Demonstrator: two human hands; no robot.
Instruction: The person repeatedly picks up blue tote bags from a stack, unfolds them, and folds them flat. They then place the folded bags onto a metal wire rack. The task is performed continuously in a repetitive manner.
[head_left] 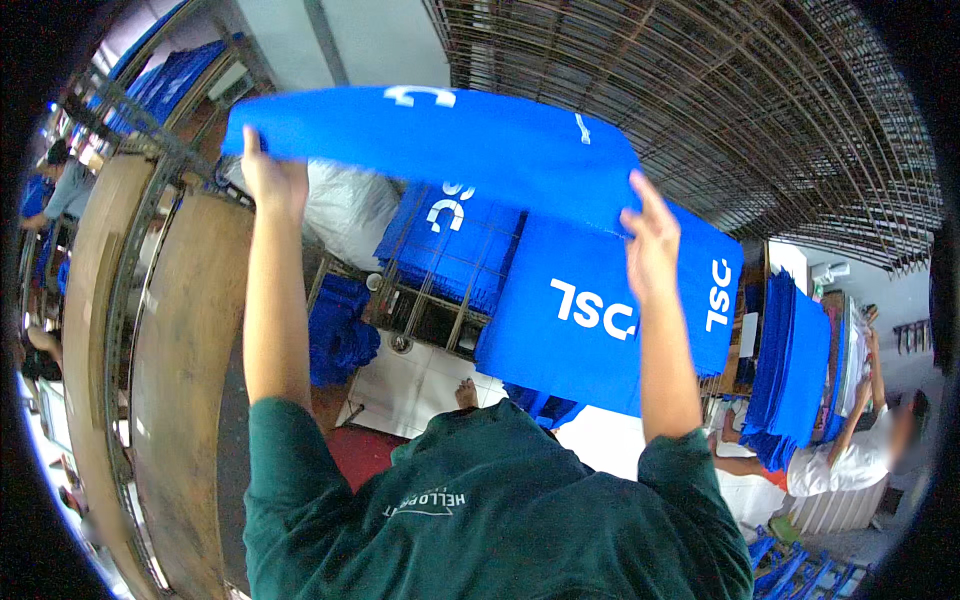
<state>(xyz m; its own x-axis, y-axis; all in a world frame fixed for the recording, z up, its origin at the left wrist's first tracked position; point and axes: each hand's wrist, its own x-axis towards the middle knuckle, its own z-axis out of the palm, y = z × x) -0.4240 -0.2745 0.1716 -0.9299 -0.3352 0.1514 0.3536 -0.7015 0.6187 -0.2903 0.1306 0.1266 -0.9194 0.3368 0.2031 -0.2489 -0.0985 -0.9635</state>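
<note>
A blue fabric panel [430,135] with white print is stretched out in front of me at chest height or above, slightly blurred along its lower edge. My left hand [275,180] is closed on its left end, the thumb lying against the near side. At the right end, my right hand [652,240] pinches the panel's corner, with its fingers partly bent. Below the raised panel, more blue printed panels lie stacked: one pile [570,290] under my right forearm and another pile [450,240] to its left on a metal frame.
A large wire rack [700,90] fills the far right. Long brown boards [180,380] run along my left. A white plastic sack [350,210] and a bunch of blue cloth [340,330] sit between. A person in white [835,465] stands at right beside hanging blue panels [790,360].
</note>
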